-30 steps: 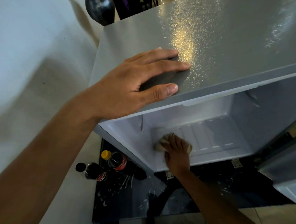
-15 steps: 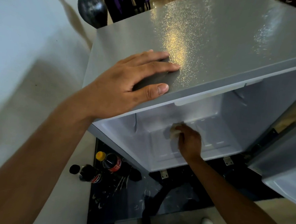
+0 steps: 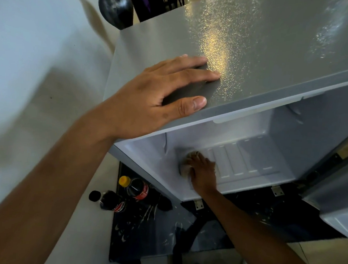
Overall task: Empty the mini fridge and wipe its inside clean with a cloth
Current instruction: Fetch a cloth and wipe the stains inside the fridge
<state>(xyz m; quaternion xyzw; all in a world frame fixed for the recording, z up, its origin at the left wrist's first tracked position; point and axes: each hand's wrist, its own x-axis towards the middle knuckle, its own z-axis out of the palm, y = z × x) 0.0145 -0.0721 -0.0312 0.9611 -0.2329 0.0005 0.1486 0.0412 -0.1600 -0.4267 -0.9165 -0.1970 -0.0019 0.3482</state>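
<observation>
The grey mini fridge (image 3: pixel 255 55) stands below me with its door open and its white inside (image 3: pixel 269 150) bare. My left hand (image 3: pixel 161 98) lies flat on the fridge's top near the front left corner, fingers spread, holding nothing. My right hand (image 3: pixel 202 172) reaches inside and presses a bunched beige cloth (image 3: pixel 185 163) against the ribbed floor of the fridge, near its left wall. Most of the cloth is hidden under my fingers.
Two dark soda bottles (image 3: pixel 134 187), one yellow-capped and one black-capped (image 3: pixel 111 202), lie on the floor left of the fridge beside a dark mat (image 3: pixel 152 232). The open door (image 3: pixel 338 203) hangs at the right. A white wall runs along the left, and a dark round vase (image 3: pixel 114 4) stands behind the fridge.
My right hand has slid the cloth from deeper inside back toward the front left of the fridge floor. My left hand has stayed on the top.
</observation>
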